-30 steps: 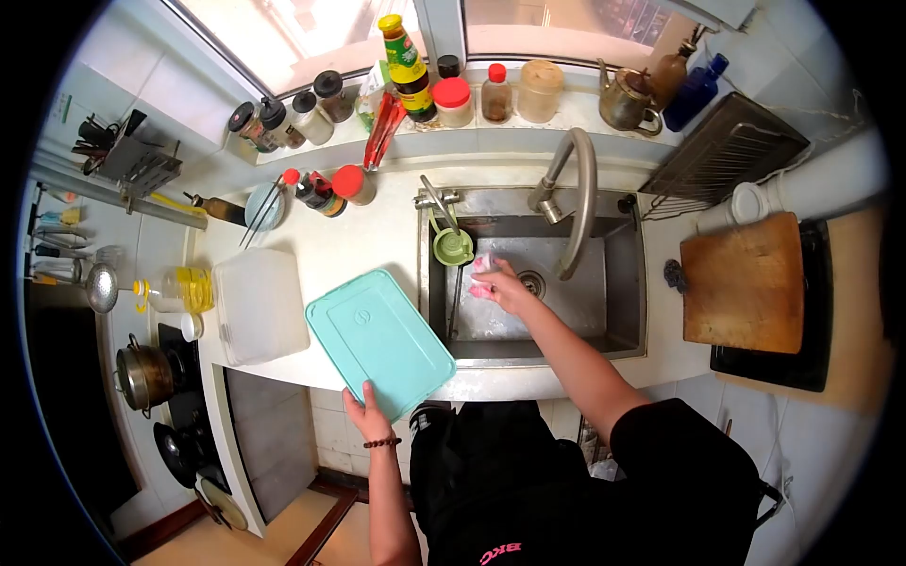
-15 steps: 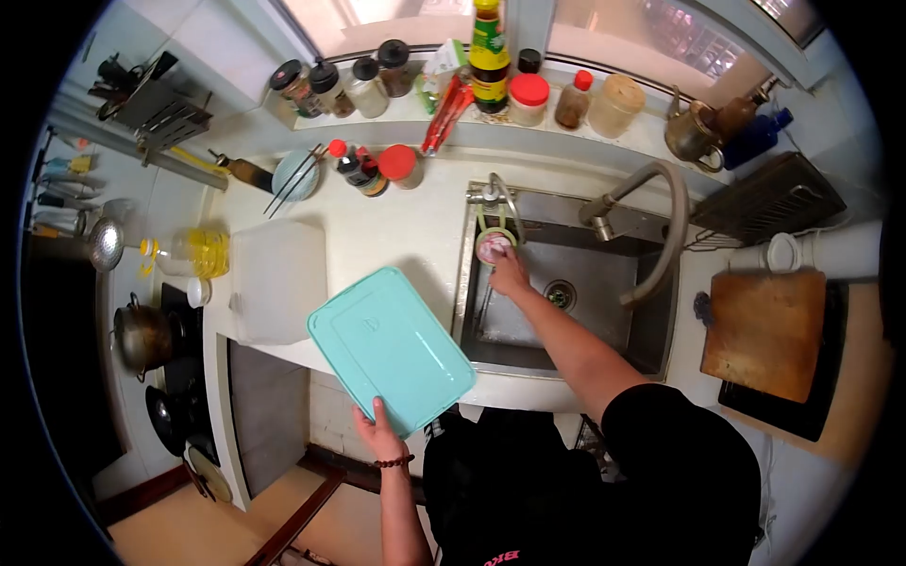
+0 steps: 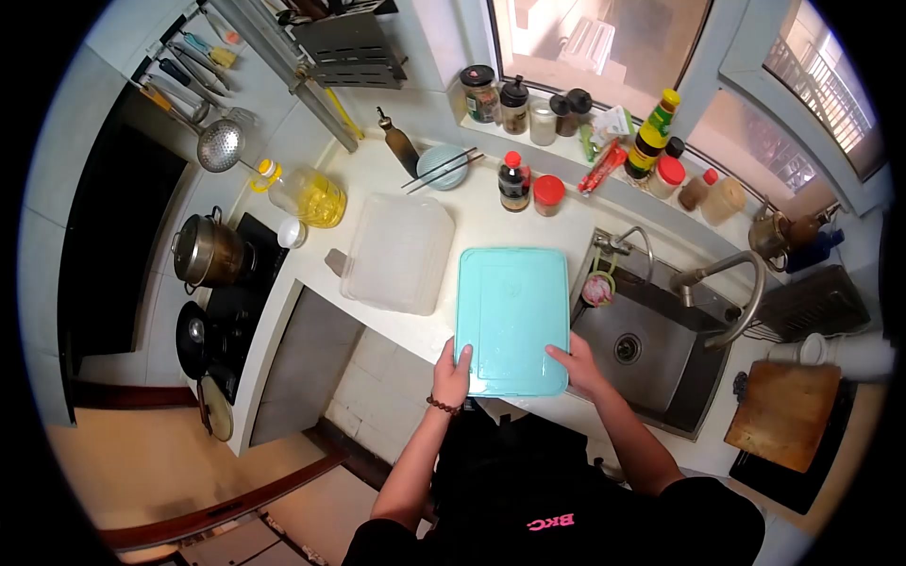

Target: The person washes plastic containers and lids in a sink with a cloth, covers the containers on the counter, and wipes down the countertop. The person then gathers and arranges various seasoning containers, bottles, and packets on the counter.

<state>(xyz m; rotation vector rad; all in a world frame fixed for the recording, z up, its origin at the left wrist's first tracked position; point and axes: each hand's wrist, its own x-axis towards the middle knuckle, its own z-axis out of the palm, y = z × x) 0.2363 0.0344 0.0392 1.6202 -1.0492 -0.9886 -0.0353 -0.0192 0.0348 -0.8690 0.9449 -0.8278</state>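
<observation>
A turquoise rectangular plastic lid [image 3: 512, 321] is held out in front of me, above the counter's front edge. My left hand [image 3: 451, 374] grips its lower left edge, thumb on top. On the lower right edge, my right hand [image 3: 578, 366] is closed in the same way. Left of the lid, a translucent plastic container [image 3: 398, 253] rests on the counter. A pink and white cloth or scrubber [image 3: 597, 289] sits in a green-rimmed holder hanging from the small tap [image 3: 618, 242] at the sink.
The steel sink [image 3: 661, 363] with a tall faucet [image 3: 746, 283] lies to the right. A soy sauce bottle [image 3: 514, 182], a red-lidded jar [image 3: 548, 194] and a bowl with chopsticks [image 3: 442, 167] stand behind. An oil jug [image 3: 316, 198] and a pot [image 3: 213, 249] are left; a cutting board [image 3: 785, 415] is far right.
My right hand has left the pink and white item at the sink and now grips the lid. The lid has turned more upright in view. The view has swung left.
</observation>
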